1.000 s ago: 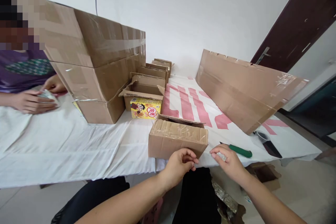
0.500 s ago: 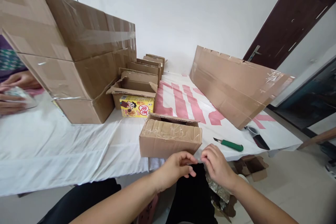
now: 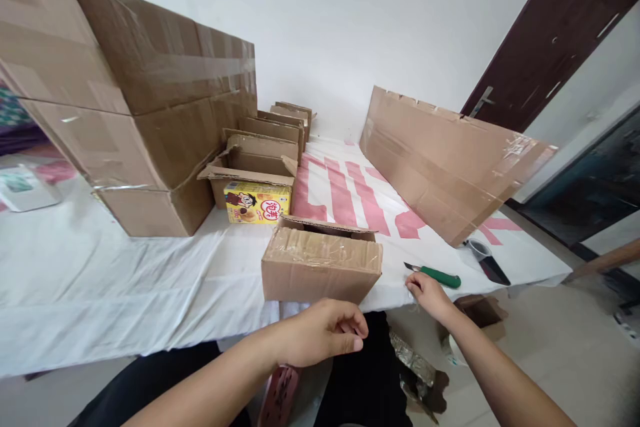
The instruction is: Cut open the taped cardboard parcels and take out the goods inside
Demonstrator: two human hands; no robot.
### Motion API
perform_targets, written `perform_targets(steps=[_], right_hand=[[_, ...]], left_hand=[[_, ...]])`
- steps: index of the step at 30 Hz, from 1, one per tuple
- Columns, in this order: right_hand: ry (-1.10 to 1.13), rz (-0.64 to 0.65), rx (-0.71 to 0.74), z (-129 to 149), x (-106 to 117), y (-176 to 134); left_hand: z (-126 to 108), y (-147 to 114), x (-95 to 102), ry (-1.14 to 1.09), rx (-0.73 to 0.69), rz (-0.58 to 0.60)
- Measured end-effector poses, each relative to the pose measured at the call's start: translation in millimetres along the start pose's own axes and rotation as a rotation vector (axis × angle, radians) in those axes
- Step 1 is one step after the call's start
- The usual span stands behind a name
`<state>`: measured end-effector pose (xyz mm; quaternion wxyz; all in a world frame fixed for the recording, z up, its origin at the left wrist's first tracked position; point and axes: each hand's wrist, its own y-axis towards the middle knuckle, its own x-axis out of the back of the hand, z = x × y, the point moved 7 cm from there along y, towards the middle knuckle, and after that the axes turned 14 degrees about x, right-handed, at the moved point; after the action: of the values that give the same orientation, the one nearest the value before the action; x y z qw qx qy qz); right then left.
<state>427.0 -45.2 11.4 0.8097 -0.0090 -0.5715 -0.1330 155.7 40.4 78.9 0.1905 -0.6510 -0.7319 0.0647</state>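
A small brown cardboard box (image 3: 320, 277) with tape across its side stands at the table's front edge, its top flap raised. Just below its front right corner is my left hand (image 3: 335, 333), fingers loosely curled, thumb apart, nothing visible in it. My right hand (image 3: 429, 295) is by the table edge, fingertips pinched together; a faint, thin wisp hangs beneath them, too small to name. A green-handled utility knife (image 3: 440, 277) lies right behind that hand, blade pointing left. A yellow printed snack box (image 3: 257, 202) stands against an open cardboard box (image 3: 250, 159) behind.
Large taped cartons (image 3: 160, 73) are stacked at left. A wide cardboard panel (image 3: 440, 160) stands at right, near a clear tape roll (image 3: 480, 248) and a dark flat object (image 3: 495, 271). Beneath the table edge are an open carton (image 3: 483, 317) and crumpled scraps (image 3: 417, 363).
My right hand has moved right, away from my left hand, toward the knife. My left hand has shifted slightly down and left. The other person's hands at left are out of sight.
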Motion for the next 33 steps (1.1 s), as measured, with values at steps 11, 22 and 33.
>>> perform_targets(steps=[11,22,33], right_hand=[[0.019,-0.057,0.079,9.7,13.3,-6.6],[-0.025,-0.437,0.434,109.8,83.2,24.0],[-0.143,-0.007,0.739,235.9,65.4,97.6]], left_hand=[[-47.2,-71.1,44.4,0.629,-0.693,-1.038],[-14.8,-75.6,117.0,0.476,-0.243,-1.498],[-2.6,-62.8,126.5,0.377,-0.313,-1.41]])
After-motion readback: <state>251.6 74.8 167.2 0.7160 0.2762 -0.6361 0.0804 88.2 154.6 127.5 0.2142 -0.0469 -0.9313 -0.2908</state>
